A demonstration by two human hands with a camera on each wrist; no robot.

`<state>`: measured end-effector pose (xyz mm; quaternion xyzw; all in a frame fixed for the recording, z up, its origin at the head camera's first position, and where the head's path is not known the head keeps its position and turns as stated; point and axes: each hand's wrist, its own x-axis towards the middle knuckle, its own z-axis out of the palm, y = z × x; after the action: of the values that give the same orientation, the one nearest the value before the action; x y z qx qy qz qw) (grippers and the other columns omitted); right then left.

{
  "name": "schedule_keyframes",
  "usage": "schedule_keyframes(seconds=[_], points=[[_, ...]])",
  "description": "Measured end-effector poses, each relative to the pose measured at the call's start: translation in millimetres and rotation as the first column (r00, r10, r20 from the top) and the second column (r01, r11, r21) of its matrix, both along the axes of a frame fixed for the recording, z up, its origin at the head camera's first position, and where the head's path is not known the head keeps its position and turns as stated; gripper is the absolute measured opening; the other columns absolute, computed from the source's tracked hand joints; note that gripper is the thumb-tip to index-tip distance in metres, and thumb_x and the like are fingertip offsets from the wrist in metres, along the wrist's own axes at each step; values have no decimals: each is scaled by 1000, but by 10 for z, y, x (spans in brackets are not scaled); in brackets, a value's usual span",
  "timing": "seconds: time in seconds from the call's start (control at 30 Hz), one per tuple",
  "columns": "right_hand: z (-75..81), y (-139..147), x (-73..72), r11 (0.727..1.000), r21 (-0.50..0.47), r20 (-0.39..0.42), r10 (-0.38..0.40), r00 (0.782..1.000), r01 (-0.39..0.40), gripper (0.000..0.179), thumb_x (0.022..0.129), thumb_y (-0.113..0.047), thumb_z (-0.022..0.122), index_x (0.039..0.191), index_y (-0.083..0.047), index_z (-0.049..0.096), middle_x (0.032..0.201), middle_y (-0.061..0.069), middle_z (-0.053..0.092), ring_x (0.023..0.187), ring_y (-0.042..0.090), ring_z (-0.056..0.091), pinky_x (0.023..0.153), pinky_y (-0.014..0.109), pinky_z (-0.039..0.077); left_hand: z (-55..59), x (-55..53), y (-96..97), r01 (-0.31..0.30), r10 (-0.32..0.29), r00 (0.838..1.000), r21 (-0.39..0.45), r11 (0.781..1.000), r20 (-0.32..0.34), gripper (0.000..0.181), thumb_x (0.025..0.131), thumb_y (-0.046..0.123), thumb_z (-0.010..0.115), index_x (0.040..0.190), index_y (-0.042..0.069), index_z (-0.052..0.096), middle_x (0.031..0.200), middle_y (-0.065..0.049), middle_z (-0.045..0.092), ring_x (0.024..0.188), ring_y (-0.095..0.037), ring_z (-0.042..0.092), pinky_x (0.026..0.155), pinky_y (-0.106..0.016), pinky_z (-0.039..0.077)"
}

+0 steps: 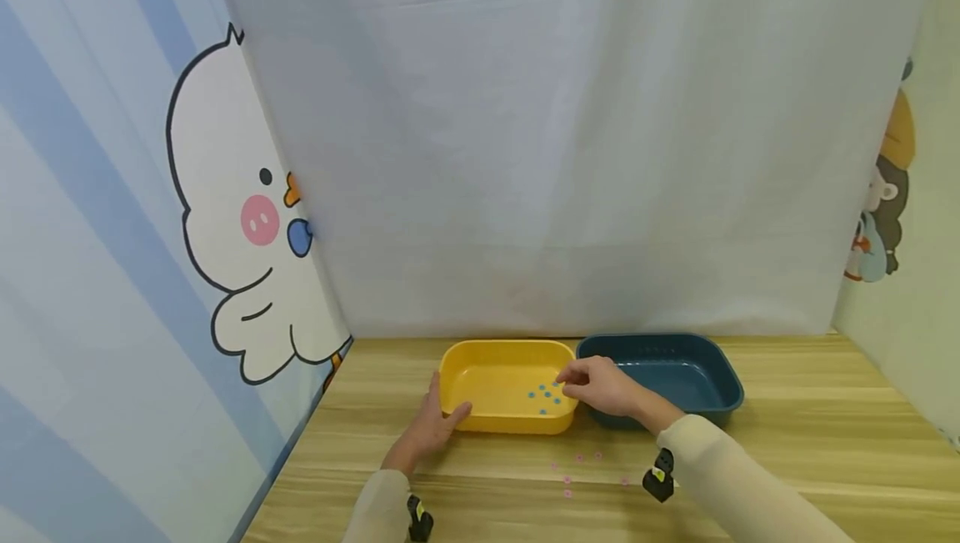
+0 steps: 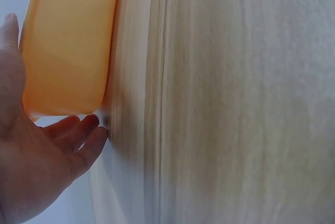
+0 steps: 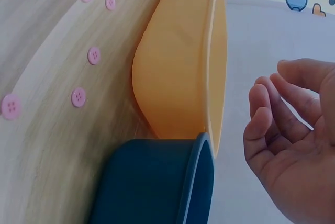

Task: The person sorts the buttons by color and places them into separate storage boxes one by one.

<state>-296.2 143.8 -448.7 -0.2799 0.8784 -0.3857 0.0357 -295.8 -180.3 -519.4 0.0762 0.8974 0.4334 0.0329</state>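
My left hand (image 1: pixel 433 424) is at the left end of a yellow basin (image 1: pixel 504 424), its thumb over the front rim. In the left wrist view its fingers stretch along the basin's end wall, low near the tabletop. My right hand (image 1: pixel 603 384) hovers over the basin's right rim, fingers loosely bent, palm facing the camera in the right wrist view; nothing shows between its fingertips there. Several small blue buttons (image 1: pixel 547 394) lie on the basin's floor at the right, one close below the right fingertips. Several pink four-hole buttons (image 3: pixel 93 55) are scattered on the table in front.
A dark teal basin (image 1: pixel 731 397) stands against the yellow one's right end, under my right forearm. Both are on a wood-grain table (image 1: pixel 825 443). Behind hangs a pale grey curtain (image 1: pixel 562 151); a cartoon-printed curtain (image 1: pixel 217 276) borders the left side.
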Motion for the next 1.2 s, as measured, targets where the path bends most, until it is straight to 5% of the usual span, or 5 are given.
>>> schedule_keyframes(seconds=[0.17, 0.47, 0.8, 1.0, 1.2], points=[[-16, 78, 52, 999, 1, -4, -45, 999, 45, 19, 93, -15, 61, 106, -4, 67, 93, -1, 65, 83, 14, 60, 73, 31, 50, 52, -8, 21, -48, 45, 995, -34, 998, -91, 84, 96, 41, 52, 147, -9, 8, 145, -36, 20, 133, -48, 21, 106, -58, 20], [-33, 404, 115, 982, -8, -13, -191, 981, 191, 19, 93, -12, 59, 108, -3, 67, 103, 5, 65, 92, 21, 59, 77, 38, 51, 405, -10, 184, -39, 23, 928, -35, 999, -371, 51, 95, 24, 56, 133, -9, 44, 130, -28, 45, 122, -46, 37, 99, -58, 31], [-54, 909, 149, 952, 38, -157, -294, 943, 303, 20, 94, -9, 58, 110, 0, 65, 103, 8, 62, 92, 26, 58, 77, 44, 49, 701, 218, 599, 204, -200, 916, -25, 979, -349, 38, 97, 21, 55, 127, -4, 53, 122, -18, 56, 112, -34, 52, 91, -50, 43], [-138, 1199, 145, 928, 81, -288, -329, 900, 365, 21, 90, -10, 62, 107, 2, 67, 108, 19, 60, 100, 39, 55, 79, 53, 46, 715, 364, 872, 331, -326, 918, -14, 943, -228, 32, 97, 23, 55, 122, 3, 59, 108, -7, 65, 98, -17, 60, 80, -31, 49], [-232, 1435, 135, 900, 112, -343, -363, 866, 421, 25, 88, -11, 64, 107, 5, 66, 113, 28, 55, 104, 48, 48, 83, 60, 40, 613, 458, 1030, 455, -459, 883, -56, 889, -102, 22, 95, 19, 58, 110, 5, 67, 97, 3, 67, 86, -2, 59, 76, -22, 48]])
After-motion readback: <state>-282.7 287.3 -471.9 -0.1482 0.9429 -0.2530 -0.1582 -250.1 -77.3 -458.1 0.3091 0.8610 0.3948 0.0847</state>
